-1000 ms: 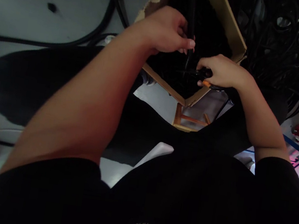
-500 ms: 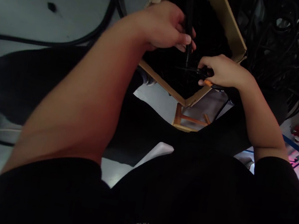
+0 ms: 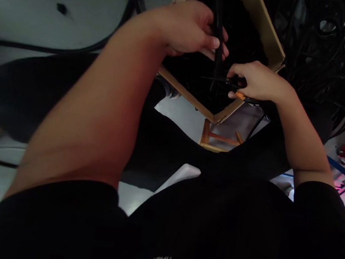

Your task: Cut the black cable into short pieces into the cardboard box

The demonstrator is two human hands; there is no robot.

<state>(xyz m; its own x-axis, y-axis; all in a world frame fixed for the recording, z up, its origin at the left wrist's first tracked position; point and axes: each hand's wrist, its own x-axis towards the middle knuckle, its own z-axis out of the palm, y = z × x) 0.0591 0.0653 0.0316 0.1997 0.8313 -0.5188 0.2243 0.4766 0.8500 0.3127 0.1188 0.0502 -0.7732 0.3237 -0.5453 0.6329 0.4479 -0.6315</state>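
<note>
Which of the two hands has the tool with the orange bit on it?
The right hand: it grips the scissor-like tool with orange on its handle, whereas the left hand holds a black tube.

The box (image 3: 265, 22) looks like matt cardboard, the frame (image 3: 206, 131) smooth wood, the shirt (image 3: 209, 230) matt cloth.

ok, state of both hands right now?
Left hand: closed on a black tube, thumb and fingers either side of it.
Right hand: closed on scissors with orange on the handle.
</note>
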